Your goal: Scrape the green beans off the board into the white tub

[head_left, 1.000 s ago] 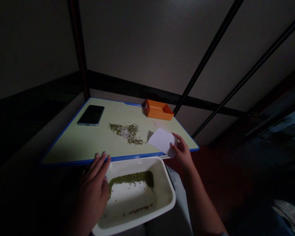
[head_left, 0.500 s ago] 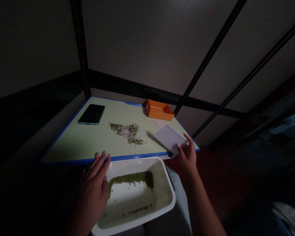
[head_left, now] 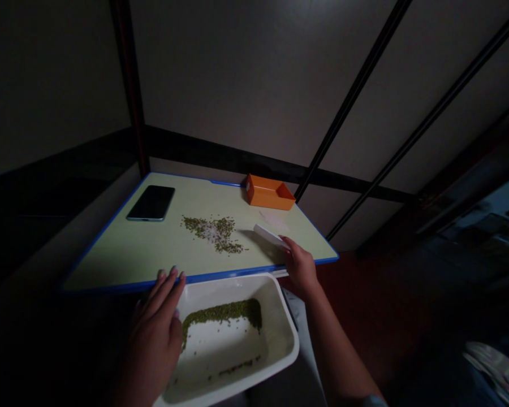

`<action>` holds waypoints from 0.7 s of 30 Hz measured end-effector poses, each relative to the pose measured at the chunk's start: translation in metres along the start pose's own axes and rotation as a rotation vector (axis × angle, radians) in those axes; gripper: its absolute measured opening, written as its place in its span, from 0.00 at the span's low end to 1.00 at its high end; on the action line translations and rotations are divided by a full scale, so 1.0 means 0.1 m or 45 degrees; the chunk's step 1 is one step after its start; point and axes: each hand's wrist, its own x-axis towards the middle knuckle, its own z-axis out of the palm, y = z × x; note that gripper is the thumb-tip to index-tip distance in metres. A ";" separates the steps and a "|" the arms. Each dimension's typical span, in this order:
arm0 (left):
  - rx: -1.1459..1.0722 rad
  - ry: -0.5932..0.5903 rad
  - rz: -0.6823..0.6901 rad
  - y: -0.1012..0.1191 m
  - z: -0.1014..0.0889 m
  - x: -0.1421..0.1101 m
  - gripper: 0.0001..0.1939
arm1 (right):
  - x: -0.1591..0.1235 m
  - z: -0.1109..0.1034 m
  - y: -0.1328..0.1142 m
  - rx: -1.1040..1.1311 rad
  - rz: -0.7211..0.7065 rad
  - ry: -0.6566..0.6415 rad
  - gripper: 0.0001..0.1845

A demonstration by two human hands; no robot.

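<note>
My right hand (head_left: 300, 264) grips a thin white card (head_left: 269, 234) by its near end. The card is tilted, nearly edge-on to me, above the pale tabletop. To its left lies a loose scatter of small green seeds or beans (head_left: 227, 229) with whitish grains (head_left: 212, 233) among them. My left hand (head_left: 159, 328) rests over the left rim of a white plastic basin (head_left: 286, 350), fingers stretched towards the table's edge. Inside the basin, more green seeds (head_left: 224, 312) are banked along the far side, with a few along the near side.
An orange open box (head_left: 269, 193) stands at the back right of the blue-edged table (head_left: 123, 257). Near it lies a faint patch of whitish grains (head_left: 274, 219). A dark-screened phone (head_left: 151, 202) lies at the back left. Behind rises a panelled wall (head_left: 246, 85).
The white card has turned from showing its broad face to nearly edge-on, and my right hand has moved left towards the scatter. My left hand stays at the basin; the view has shifted slightly.
</note>
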 end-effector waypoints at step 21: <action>-0.061 -0.005 -0.022 -0.03 0.02 -0.01 0.34 | 0.31 0.08 0.07 0.841 0.455 0.068 0.32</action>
